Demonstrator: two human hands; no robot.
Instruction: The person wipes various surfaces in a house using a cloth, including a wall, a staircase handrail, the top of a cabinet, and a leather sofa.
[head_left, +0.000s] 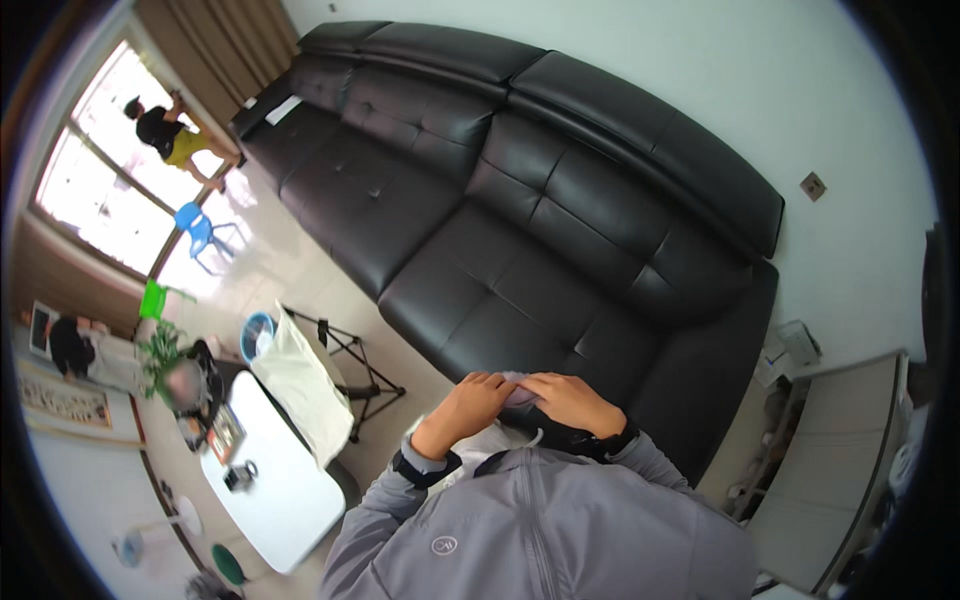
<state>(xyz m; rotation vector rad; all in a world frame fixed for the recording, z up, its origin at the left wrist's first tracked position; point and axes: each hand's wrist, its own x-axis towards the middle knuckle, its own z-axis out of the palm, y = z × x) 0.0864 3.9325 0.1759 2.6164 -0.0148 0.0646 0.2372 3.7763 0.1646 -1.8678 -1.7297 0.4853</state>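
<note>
Close in front of my body, my left hand (471, 405) and my right hand (574, 403) meet over a crumpled greyish-purple cloth (519, 397). The fingers of both hands curl over it and hide much of it. Behind the cloth lies the front part of a black leather sofa seat (517, 322), with tufted back cushions (562, 180) beyond. I cannot tell whether the cloth touches the sofa. Grey jacket sleeves and dark wristbands cover my wrists.
Left of the sofa stand a folding chair with cream fabric (307, 382), a blue bin (257, 328) and a white table (281, 480) bearing several items. One person (165, 135) is by the glass doors; others are at the left. A grey cabinet (825, 465) stands right.
</note>
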